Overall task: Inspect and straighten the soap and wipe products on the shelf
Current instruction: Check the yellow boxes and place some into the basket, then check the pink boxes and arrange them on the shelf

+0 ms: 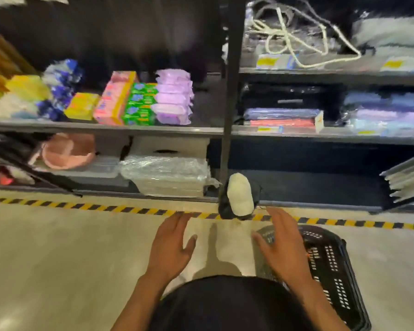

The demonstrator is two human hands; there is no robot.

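Motion blur over soap packs (139,103) and wipe packs (173,96), labels unreadable, basket (332,259) partly hidden behind right arm (316,304)

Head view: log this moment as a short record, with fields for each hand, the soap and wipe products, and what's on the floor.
left hand: open, fingers spread, holding nothing, over the floor
right hand: open, holding nothing, over the black basket
wipes: purple packs stacked at the right end of the row on the shelf
soap: green boxes stacked against the wipes; pink pack and yellow box further left; labels too blurred to read
floor: basket, white-and-black cap, striped tape
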